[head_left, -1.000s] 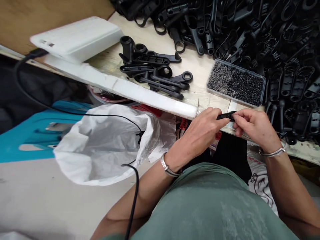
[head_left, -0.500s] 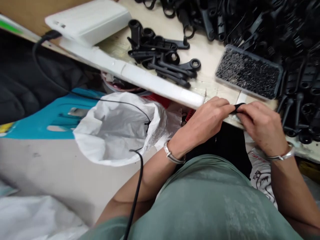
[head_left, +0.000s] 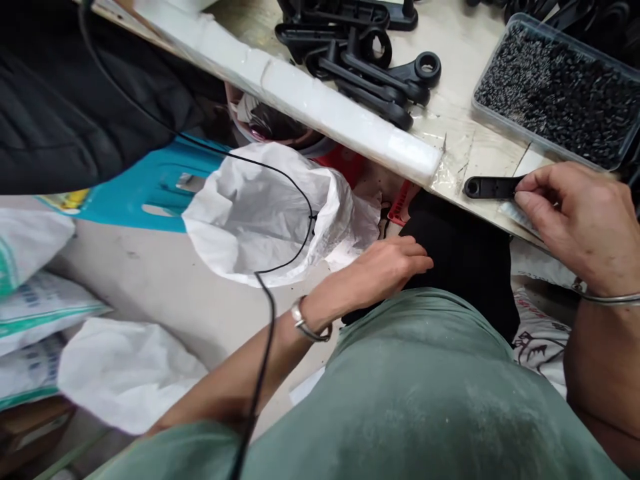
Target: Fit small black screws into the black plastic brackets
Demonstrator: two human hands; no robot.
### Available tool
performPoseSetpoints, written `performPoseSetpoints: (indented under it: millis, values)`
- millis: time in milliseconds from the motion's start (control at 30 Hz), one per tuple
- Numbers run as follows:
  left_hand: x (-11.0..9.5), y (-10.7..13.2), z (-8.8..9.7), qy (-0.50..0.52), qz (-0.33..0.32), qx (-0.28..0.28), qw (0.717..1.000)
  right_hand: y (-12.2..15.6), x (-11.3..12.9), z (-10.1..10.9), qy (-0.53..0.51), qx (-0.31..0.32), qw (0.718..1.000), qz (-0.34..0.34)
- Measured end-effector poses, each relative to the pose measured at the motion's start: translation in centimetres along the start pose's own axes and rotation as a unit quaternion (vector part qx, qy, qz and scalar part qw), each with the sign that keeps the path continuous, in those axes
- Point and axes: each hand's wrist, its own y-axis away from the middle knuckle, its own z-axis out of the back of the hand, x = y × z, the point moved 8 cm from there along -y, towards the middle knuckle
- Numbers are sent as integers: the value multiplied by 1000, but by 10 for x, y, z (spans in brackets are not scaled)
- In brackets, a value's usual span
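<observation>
At the table's front edge my right hand (head_left: 583, 223) pinches one end of a flat black plastic part (head_left: 490, 187) between thumb and fingers. The part points left and has a round hole at its free end. Lower down, above the dark cloth on my lap, is my left hand (head_left: 387, 267), its fingers curled together; whether anything is inside them is hidden. A clear plastic box (head_left: 483, 103) full of small black pieces stands just behind my right hand. Several black plastic arms (head_left: 380, 80), some ending in rings, lie in a pile on the table.
A white padded strip (head_left: 300, 90) runs along the table's edge. Below it an open white sack (head_left: 240, 220) stands on the floor, with a black cable (head_left: 273, 320) hanging across it. A blue plastic stool (head_left: 130, 193) and more sacks (head_left: 125, 373) are to the left.
My hands have moved apart: the left came down and left toward my lap, the right stays at the table edge with the black part now in plain sight. The view has shifted downward.
</observation>
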Motion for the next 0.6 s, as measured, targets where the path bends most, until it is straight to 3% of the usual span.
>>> performPoseSetpoints:
  millis: [67,167,267,400,600]
  values:
    - [13,-6,-26,-10,18,0,1000,1,1,0,3,1,1000,3]
    - [28,-27,-48,-42,62,-7,997,1,3,0,-1,-1,1000,15]
    - [32,-48,-57,-63,80,-12,995,1,2,0,-8,-10,1000,15]
    - [25,-70,-64,-78,53,-7,996,0,1,-3,-10,-11,1000,4]
    - [14,-81,-72,-75,26,39,996,1,0,-5,7,-5,1000,-8]
